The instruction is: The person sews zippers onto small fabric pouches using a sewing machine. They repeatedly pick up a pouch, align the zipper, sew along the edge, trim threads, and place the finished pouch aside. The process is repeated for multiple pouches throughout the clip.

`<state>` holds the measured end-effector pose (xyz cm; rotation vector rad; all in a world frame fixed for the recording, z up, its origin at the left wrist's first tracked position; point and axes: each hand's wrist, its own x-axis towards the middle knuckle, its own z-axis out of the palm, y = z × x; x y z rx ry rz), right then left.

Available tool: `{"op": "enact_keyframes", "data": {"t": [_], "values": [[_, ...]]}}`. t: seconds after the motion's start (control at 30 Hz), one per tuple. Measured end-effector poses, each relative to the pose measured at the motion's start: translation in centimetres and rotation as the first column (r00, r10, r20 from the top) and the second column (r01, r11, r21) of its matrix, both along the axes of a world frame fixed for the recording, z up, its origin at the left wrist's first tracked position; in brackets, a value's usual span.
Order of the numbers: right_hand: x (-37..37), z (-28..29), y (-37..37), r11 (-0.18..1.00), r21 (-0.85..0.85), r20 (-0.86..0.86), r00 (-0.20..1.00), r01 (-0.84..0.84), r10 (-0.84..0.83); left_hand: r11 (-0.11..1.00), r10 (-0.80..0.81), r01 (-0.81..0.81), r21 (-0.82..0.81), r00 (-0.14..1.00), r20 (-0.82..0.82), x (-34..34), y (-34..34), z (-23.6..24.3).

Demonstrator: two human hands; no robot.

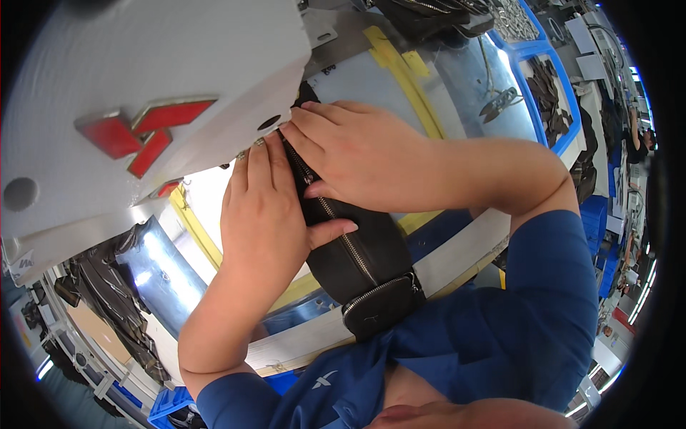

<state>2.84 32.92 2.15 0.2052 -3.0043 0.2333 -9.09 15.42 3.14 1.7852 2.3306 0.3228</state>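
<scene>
A long black zippered bag piece (pixel 343 257) lies on the worktable, with a silver zipper along its middle and a small zippered pouch (pixel 382 306) at its near end. My left hand (pixel 263 204) rests flat on its left side, fingers stretched forward and thumb pointing at the zipper. On the other side my right hand (pixel 354 154) presses down, fingers extended and thumb near the zipper. Both sets of fingertips reach the lower edge of a large grey machine head (pixel 236 50) with red emblems. The far end of the bag piece is mostly hidden beneath the machine and my fingers.
Thread snips (pixel 501 104) lie on the shiny surface at the right. Blue bins (pixel 532 50) beyond hold dark pieces and metal parts. Dark material (pixel 114 293) is piled at the left. Yellow tape strips (pixel 406 79) cross the table, and another person (pixel 636 139) is far right.
</scene>
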Motion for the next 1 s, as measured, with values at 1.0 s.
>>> {"op": "enact_keyframes", "data": {"t": [1.0], "values": [[1.0,1.7,-0.8,0.913,-0.176,0.058,0.922,-0.368,0.382,0.996,-0.082,0.089,0.014,0.966,-0.245,-0.4,-0.7,-1.2]]}}
